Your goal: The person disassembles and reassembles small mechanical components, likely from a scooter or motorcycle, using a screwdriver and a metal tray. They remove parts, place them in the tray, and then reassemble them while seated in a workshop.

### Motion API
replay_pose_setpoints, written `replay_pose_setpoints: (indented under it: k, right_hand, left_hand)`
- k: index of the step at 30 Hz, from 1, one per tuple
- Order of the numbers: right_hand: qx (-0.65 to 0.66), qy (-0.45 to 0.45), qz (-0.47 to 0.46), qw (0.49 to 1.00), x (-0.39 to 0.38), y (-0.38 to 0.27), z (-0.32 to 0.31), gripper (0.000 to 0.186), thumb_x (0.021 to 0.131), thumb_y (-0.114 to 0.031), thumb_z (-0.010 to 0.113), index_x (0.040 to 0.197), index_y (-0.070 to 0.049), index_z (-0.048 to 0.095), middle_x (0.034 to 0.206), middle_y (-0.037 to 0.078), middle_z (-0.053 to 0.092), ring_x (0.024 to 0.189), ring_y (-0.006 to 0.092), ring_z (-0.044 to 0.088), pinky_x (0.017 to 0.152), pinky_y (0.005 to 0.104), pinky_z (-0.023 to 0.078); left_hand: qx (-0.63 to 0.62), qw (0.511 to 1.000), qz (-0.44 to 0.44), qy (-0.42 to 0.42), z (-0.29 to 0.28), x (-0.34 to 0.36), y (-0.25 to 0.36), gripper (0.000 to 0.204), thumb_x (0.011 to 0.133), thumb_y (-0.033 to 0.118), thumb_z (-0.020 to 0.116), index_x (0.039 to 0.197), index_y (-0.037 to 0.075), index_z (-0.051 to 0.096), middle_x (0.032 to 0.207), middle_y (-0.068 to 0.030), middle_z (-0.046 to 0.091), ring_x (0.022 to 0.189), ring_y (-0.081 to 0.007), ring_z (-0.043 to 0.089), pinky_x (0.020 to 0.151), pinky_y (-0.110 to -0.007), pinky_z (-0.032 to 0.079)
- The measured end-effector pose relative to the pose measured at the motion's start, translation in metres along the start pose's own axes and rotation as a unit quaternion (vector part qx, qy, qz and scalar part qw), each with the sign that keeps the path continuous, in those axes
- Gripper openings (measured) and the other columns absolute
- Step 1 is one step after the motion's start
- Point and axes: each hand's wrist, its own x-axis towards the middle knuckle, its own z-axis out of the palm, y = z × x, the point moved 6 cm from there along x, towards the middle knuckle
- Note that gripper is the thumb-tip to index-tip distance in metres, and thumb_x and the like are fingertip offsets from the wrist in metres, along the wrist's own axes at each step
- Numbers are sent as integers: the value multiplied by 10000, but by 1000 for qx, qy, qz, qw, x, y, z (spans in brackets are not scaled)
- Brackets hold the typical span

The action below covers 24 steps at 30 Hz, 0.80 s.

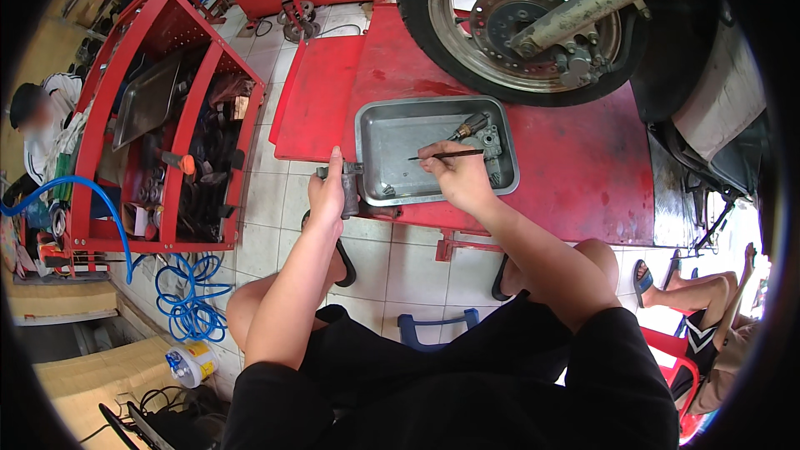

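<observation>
My left hand [327, 188] is closed around a grey cast-metal part [351, 197] at the tray's near left corner. In my right hand [461, 177], pinched between the fingers, is a thin dark stick-like tool [463, 153]; its tip points left over the tray. Below it, the shallow metal tray [361, 137] rests on the red platform [567, 167]. Several metal pieces lie along the tray's right side, among them a grey casting [492, 142] and a dark cylindrical piece [472, 124]. A small metal bit [387, 190] sits near the front left corner. My right hand partly hides the pieces.
A motorcycle wheel [408, 8] with a brake disc stands beyond the tray. To the left is a red tool cart [162, 246], with a coiled blue hose [196, 296] below. A blue stool [437, 321] is between my legs. Other people are at both sides.
</observation>
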Motion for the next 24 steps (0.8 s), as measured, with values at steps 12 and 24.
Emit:
replay_pose_setpoints:
  k: [12, 24]
  right_hand:
    - [84, -143, 12, 986, -17, -10, 28, 192, 990, 83, 574, 1141, 66, 692, 1096, 128, 744, 1038, 191, 728, 965, 322, 593]
    - [102, -33, -57, 993, -12, -16, 12, 196, 1032, -15, 593, 1192, 81, 653, 1069, 167, 756, 932, 205, 754, 861, 334, 617]
  left_hand:
    - [-24, 999, -17, -19, 3, 2, -3, 674, 964, 639, 670, 1071, -19, 566, 824, -81, 653, 608, -168, 642, 524, -325, 542]
    - [-103, 988, -87, -73, 9, 2, -8, 577, 1009, 605, 607, 1032, 29, 625, 804, -79, 664, 609, -198, 648, 566, -357, 558]
